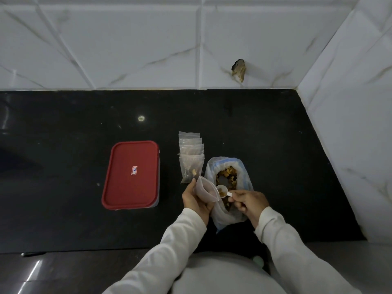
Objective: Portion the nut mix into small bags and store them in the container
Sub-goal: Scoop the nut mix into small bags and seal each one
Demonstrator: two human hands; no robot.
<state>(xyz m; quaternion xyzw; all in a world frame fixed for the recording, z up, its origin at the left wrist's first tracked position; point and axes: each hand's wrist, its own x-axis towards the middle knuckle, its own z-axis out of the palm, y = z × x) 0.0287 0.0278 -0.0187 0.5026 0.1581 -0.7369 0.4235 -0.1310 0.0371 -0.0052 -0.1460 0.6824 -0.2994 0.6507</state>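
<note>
Two hands busy: left hand (196, 200) fingers curled round open small bag (206, 190); right hand (248, 203) pinches scoop (222, 190), nuts in it, at the bag mouth. Nut-mix bag (228, 181) at 12 o'clock of the hands, spare bags (191, 158) at 11, lidded container (131, 175) at 9.

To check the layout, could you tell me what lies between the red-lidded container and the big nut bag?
The head view shows a row of small bags there, and nearer, the left hand holding an open bag.
</note>
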